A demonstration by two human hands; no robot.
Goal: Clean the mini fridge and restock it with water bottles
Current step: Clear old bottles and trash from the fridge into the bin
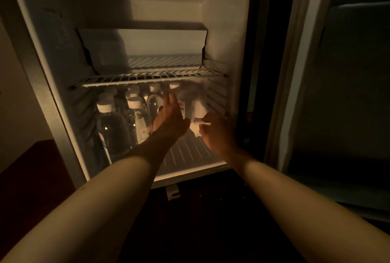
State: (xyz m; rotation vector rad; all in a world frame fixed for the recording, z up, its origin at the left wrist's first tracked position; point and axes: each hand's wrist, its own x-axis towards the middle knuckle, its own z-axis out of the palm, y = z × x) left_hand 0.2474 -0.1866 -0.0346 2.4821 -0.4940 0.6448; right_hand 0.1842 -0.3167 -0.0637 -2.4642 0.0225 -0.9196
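The mini fridge (226, 30) stands open in dim light. Several water bottles (113, 127) with white caps stand upright on the left of its ribbed floor (185, 154), below the wire shelf (147, 77). One more water bottle (193, 104), blurred, is tilted in the right half with its white cap end toward me. My right hand (219, 134) grips that bottle at the cap and neck. My left hand (171, 117) lies with straight fingers against the bottle's left side.
The fridge door (316, 72) hangs open at the right. Above the wire shelf sits a translucent compartment flap (147, 40). A white bracket (173, 192) sticks out under the fridge's front edge, over a dark floor. A dark surface lies at lower left.
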